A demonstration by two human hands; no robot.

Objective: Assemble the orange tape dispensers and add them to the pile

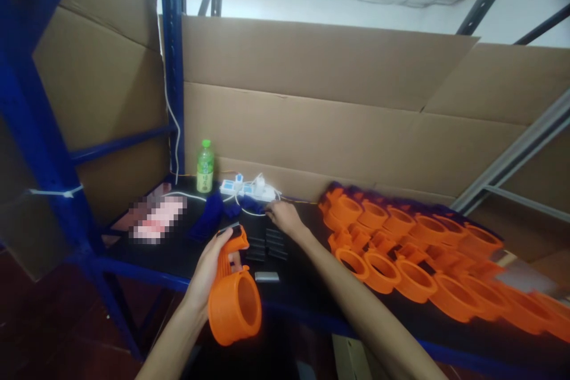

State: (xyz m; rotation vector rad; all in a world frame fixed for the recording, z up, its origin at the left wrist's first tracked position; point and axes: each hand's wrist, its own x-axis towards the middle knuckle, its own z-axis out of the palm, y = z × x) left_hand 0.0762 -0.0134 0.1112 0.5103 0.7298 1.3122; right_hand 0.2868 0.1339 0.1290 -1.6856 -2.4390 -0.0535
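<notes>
My left hand [207, 270] is closed around the handle of an orange plastic tape dispenser [235, 309]. Its wide ring hangs below the hand, and a dark piece sits at its top end. Further back on the black table, my right hand [284, 217] has its fingers bent and drawn together beside the white cables. What the fingertips pinch, if anything, is too small to make out. Between the hands lie several dark strips [276, 243] in two rows. Nearer the front edge is a small light-coloured flat block [267, 276].
Many orange dispensers [416, 278] stand in rows on the right. At the back are a green-capped bottle [205, 167] and a white power strip [258, 190] with cables. Dark blue cloth [209, 218] lies on the left. Cardboard walls [312, 101] and blue posts [171, 71] enclose the table.
</notes>
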